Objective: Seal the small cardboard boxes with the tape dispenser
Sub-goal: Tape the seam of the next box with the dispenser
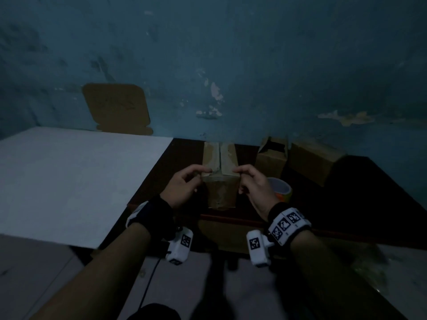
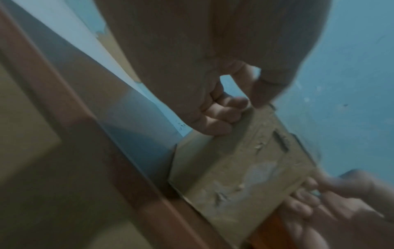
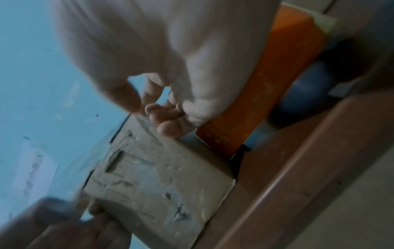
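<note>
A small cardboard box [image 1: 221, 195] stands near the front edge of the dark table [image 1: 346, 204], its top flaps closed along a middle seam. My left hand [image 1: 203, 170] pinches at the box's top front left corner and my right hand [image 1: 239, 172] at the top front right corner. A clear tape strip [image 3: 89, 156] appears stretched between them along that edge. In the left wrist view my left hand [image 2: 245, 104] has its thumb on the box [image 2: 245, 168] and its fingers curled against the side. The tape roll [image 1: 282, 188] lies just right of my right hand [image 3: 145, 106].
An open cardboard box [image 1: 272, 158] and a closed one [image 1: 314, 160] stand at the back right by the blue wall. A white board [image 1: 69, 181] covers the left side. A flat cardboard piece [image 1: 117, 107] leans on the wall behind it.
</note>
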The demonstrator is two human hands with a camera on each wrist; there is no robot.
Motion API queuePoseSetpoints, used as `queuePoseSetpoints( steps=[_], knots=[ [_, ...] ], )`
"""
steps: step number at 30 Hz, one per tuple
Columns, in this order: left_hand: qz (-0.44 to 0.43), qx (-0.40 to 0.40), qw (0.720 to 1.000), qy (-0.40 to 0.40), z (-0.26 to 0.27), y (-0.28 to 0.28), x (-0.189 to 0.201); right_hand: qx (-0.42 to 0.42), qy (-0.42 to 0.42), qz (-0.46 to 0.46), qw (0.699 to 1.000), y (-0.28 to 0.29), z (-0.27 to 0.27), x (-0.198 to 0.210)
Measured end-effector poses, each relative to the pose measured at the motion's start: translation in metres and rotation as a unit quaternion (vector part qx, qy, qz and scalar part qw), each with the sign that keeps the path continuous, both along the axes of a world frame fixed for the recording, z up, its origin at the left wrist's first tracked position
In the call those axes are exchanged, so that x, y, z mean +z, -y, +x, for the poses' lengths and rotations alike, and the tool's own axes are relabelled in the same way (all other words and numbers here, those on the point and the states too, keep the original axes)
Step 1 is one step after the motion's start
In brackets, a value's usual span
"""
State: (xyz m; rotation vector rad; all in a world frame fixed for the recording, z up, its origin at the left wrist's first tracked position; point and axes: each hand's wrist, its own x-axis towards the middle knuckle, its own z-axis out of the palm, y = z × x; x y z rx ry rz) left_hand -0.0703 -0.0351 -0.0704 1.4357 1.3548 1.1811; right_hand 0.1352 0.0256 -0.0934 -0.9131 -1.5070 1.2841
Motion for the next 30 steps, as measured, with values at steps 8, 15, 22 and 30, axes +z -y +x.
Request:
queuePoseSetpoints(
  steps=[8,15,22,30],
  knots=[
    [-0.003,-0.047,0.999,-0.018,-0.015,-0.008,-0.007,0.013,-0.003,0.017,1.0,-0.005,0.002,-0.005],
    [0.04,-0.042,0.997,-0.046,-0.015,-0.012,-0.009,0.042,-0.006,0.022,0.999,-0.005,0.008,-0.003],
    [0.087,-0.022,0.994,-0.068,-0.012,-0.015,-0.016,0.015,0.035,0.072,0.997,-0.01,0.005,-0.007],
    [0.093,-0.014,0.992,-0.082,-0.006,-0.013,-0.017,-0.005,0.07,0.133,0.989,-0.008,0.002,-0.01]
  ],
)
